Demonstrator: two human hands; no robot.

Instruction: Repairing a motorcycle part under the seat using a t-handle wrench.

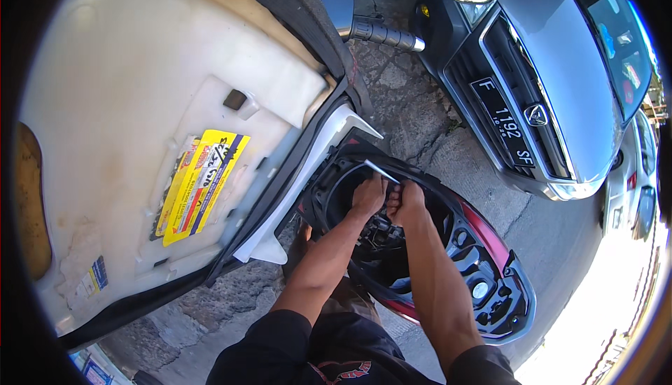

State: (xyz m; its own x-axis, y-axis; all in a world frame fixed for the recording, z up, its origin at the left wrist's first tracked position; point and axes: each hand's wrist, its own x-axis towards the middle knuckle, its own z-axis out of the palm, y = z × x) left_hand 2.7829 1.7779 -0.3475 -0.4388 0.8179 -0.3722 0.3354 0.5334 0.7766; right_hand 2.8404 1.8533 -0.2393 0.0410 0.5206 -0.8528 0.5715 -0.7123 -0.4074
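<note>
Both my hands are inside the open under-seat bay of a motor scooter (490, 294). My left hand (369, 196) is closed, with its fingers bent down near the bay's front end; what it grips is hidden. Close beside it, my right hand (409, 203) is closed around the near end of a slim silver bar (381, 171), which looks like a tool handle. The bar slants up and left above my left hand. Beneath my hands, dark engine parts (381, 234) show through the opening.
Tall at the left stands a raised seat's pale underside (175, 70) with yellow stickers (206, 189). A handlebar grip (388, 33) sticks out at the top. A grey-blue car (553, 42) is parked at the upper right on grey paving (462, 168), another car (633, 182) behind it.
</note>
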